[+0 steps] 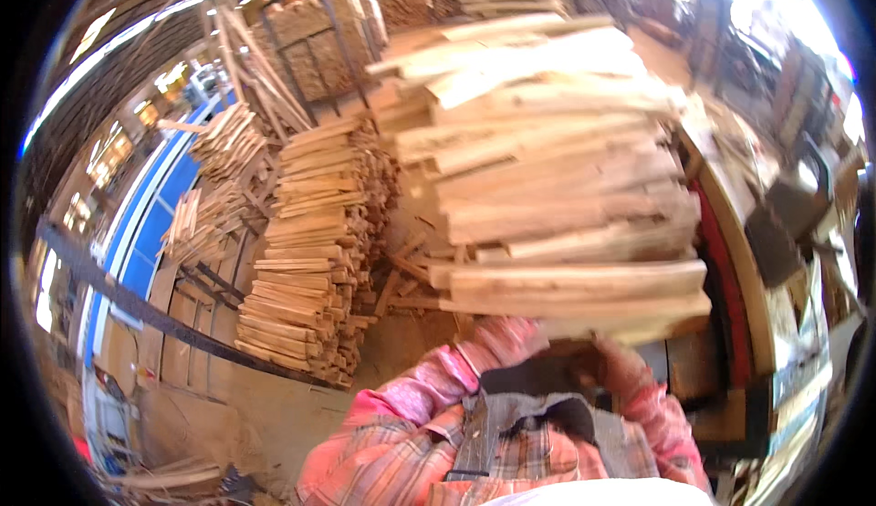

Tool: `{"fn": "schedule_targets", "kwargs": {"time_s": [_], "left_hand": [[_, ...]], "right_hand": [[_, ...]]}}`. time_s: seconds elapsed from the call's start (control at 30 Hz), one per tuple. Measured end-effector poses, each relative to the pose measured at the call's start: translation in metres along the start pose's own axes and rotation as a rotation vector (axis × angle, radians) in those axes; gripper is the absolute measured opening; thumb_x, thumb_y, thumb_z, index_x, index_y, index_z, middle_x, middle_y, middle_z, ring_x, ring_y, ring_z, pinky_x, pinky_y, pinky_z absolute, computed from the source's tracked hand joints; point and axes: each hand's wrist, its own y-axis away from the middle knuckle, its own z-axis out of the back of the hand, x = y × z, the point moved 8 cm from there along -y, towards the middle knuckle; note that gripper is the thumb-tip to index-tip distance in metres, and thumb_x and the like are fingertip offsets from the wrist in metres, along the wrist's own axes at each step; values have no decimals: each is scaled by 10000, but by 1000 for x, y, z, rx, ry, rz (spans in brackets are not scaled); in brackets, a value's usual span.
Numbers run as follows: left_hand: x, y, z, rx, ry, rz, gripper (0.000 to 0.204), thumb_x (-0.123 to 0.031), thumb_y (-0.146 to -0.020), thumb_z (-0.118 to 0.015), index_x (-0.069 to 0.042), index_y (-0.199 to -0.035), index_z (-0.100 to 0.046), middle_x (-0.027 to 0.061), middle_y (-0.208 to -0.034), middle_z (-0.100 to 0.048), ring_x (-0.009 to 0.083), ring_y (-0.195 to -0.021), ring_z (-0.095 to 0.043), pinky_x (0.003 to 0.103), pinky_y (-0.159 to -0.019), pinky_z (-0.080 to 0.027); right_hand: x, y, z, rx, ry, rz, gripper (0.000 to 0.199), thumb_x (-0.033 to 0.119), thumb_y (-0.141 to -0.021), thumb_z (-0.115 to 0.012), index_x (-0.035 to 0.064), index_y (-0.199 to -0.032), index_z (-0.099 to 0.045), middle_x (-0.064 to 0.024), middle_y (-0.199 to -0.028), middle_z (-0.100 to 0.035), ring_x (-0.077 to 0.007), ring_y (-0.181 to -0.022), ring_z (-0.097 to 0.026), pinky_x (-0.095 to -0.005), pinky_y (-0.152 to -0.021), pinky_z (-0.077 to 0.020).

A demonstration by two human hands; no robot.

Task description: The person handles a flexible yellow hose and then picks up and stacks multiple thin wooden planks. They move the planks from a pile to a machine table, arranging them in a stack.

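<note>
A pale wooden plank (pixel 575 289) lies crosswise at the near edge of a big pile of rough-sawn boards (pixel 557 191) in front of me. Just below the plank's near side is my left hand (pixel 513 334), in a pink patterned sleeve. My right hand (pixel 610 360) is close to my body, to the right of the left one, and smeared by motion. The fingers of both hands are hidden or blurred, so whether either grips the plank does not show. A dark shadowed area lies between the hands.
A tall stack of short slats (pixel 306 264) stands to the left, with more loose wood (pixel 219 159) behind it. On the right run a wooden beam (pixel 744 278) and a dark machine part (pixel 789 219). A dark bar (pixel 173 323) crosses the left side.
</note>
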Motion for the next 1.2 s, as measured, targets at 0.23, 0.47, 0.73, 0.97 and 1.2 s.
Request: {"fn": "schedule_targets", "kwargs": {"time_s": [0.23,0.47,0.73,0.97,1.2], "left_hand": [[-29,22,6,-324,81,-70,547,-374,-845,-717,-85,-1306,-658,143,-1350,-623,367,-1258,-557,492,-1033,-438],[-40,70,-19,-246,713,-71,453,-233,-848,-739,-5,-1231,-660,168,-1084,-699,306,-1003,-676,411,-862,-535],[-43,82,-90,-40,2503,776,439,-301,-1013,-609,-2,-1334,-579,173,-1209,-684,294,-1040,-687,425,-902,-570],[-38,9,-52,-178,2522,473,560,-389,-1010,-545,-8,-1416,-481,158,-1351,-605,329,-1106,-635,467,-1010,-506],[-56,-6,-91,267,2429,630,637,-444,-1028,-504,29,-1451,-454,176,-1407,-573,306,-1195,-590,434,-1108,-441]], "right_hand": [[19,48,6,14,-246,-98,582,527,-999,-577,36,-1312,-595,-137,-1116,-701,-248,-851,-676,-366,-712,-579],[19,34,12,28,-510,-70,525,490,-910,-729,118,-1264,-618,-134,-1068,-694,-266,-888,-670,-361,-749,-583],[51,49,-11,190,-457,-201,490,436,-932,-722,111,-1289,-640,-45,-1110,-654,-195,-1028,-568,-333,-837,-528],[55,-34,9,154,51,476,241,229,-905,-735,60,-1064,-670,-74,-991,-710,-189,-840,-674,-336,-760,-595],[18,-29,-5,201,-495,-139,147,251,-869,-725,129,-947,-752,-8,-833,-737,-134,-718,-671,-308,-610,-555]]}}
